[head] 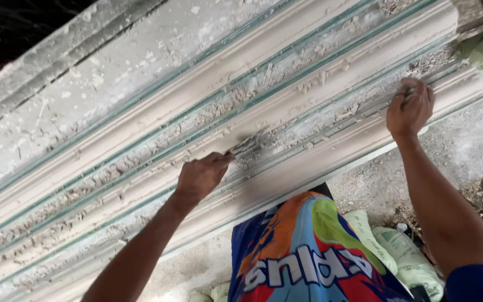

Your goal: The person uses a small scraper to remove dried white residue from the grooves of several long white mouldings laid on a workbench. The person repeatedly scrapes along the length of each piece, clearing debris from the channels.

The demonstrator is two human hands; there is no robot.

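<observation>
Scraper blade point(247, 146) just beyond left fingers point(219, 159)

Even daylight, soft blur, faint shadows

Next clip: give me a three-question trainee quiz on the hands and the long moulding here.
1. True or false: both hands are on the long plaster moulding.
2. Which hand is nearer the moulding's far end? A) left hand B) right hand
3. What litters the moulding's grooves?

Key: 1 true; each hand presses a small tool, mostly hidden by the fingers, against it. 2 B. 3 Plaster crumbs and shavings.
</observation>
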